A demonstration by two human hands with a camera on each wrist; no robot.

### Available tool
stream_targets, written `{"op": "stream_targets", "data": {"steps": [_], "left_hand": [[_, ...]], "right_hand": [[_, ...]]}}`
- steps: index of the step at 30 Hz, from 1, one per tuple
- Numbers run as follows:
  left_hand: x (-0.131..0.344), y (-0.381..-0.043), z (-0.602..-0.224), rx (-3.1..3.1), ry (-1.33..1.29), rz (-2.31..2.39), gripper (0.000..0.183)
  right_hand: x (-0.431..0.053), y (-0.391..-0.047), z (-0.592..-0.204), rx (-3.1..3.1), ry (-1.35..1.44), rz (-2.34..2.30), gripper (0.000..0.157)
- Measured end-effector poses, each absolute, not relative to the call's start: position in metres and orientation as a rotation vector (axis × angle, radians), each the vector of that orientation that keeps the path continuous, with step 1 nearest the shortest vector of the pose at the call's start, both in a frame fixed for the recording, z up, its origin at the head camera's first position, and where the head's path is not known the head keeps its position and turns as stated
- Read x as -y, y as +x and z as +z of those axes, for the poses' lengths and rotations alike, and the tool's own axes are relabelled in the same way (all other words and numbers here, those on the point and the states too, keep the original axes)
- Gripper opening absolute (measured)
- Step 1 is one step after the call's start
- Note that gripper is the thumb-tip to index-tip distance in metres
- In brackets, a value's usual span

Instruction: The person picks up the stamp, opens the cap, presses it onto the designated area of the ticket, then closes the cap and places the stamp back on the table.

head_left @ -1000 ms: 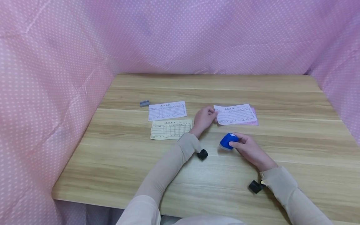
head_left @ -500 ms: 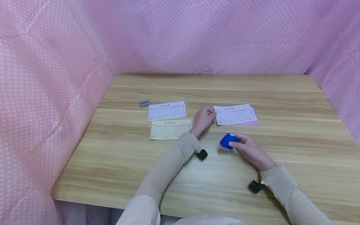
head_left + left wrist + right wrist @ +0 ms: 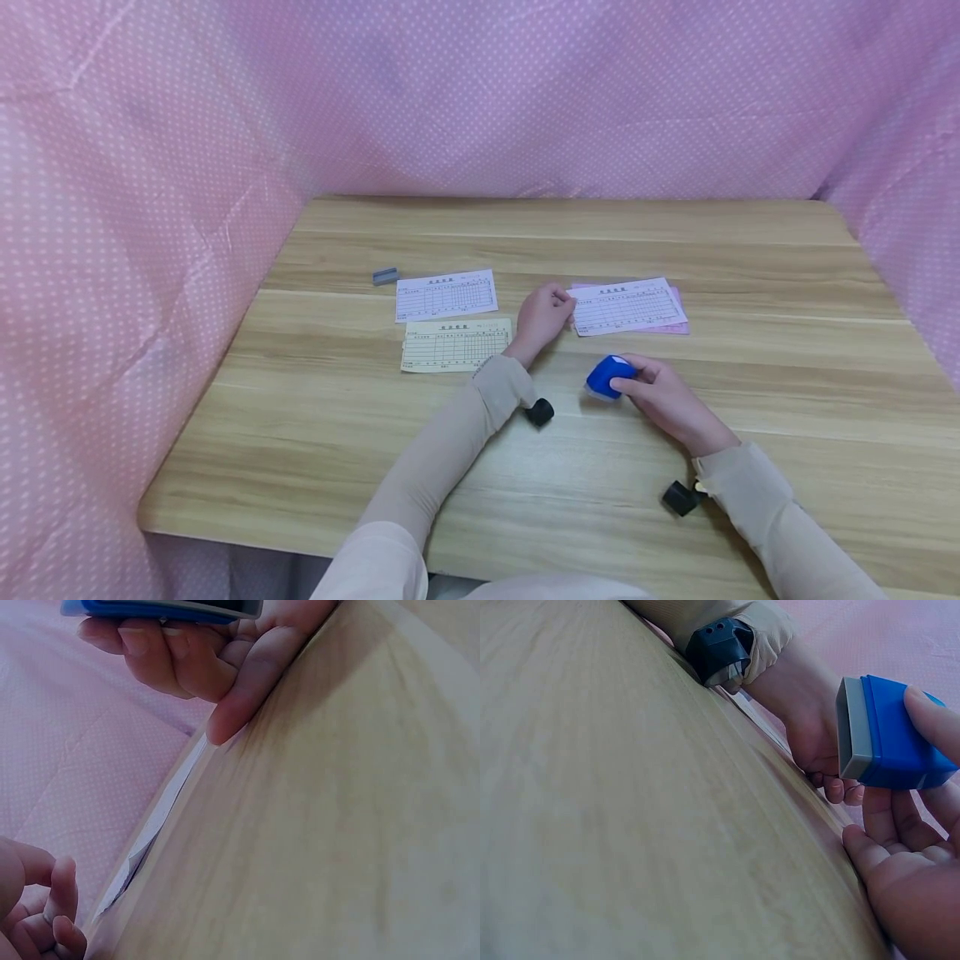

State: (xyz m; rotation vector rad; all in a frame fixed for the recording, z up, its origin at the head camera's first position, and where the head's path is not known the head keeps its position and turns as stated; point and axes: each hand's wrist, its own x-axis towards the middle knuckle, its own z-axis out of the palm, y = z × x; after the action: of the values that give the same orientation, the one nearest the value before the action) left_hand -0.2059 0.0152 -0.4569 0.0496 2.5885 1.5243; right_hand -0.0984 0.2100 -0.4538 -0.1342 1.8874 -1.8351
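Observation:
My left hand is at the left edge of a white printed form slip, its thumb and fingertips pinching that edge. Beneath the white slip lies a pink slip, mostly covered. Seen from the left wrist, the paper's near end lifts slightly close to the left fingers. My right hand grips a blue stamp with a grey base, held above the table in front of the slips. In the right wrist view the stamp is tipped sideways between thumb and fingers.
Another white slip and a yellow slip lie on the wooden table at left. A small grey rectangular piece sits beside the white one. A pink dotted curtain surrounds the table. Black wrist cameras hang at both cuffs.
The white slip at the left hand has shifted slightly left and toward me, baring more of the pink slip's top left edge. The right hand and stamp stay almost still.

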Motion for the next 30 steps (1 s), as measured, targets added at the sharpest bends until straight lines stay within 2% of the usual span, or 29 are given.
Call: {"op": "stream_targets", "data": {"steps": [7,14,30], "left_hand": [[-0.014,-0.205,-0.457,-2.544,0.051,1.600,0.014],[-0.014,-0.205,-0.451,-2.473,0.047,1.735,0.015],[-0.015,-0.197,-0.439,-2.424,0.071,1.799,0.010]], "right_hand": [[-0.210,-0.098,-0.454,-1.902,-0.137,-1.827,0.032],[-0.210,-0.098,-0.454,-1.882,-0.150,-1.845,0.020],[-0.210,-0.098,-0.454,-1.857,-0.173,-1.866,0.020]]}}
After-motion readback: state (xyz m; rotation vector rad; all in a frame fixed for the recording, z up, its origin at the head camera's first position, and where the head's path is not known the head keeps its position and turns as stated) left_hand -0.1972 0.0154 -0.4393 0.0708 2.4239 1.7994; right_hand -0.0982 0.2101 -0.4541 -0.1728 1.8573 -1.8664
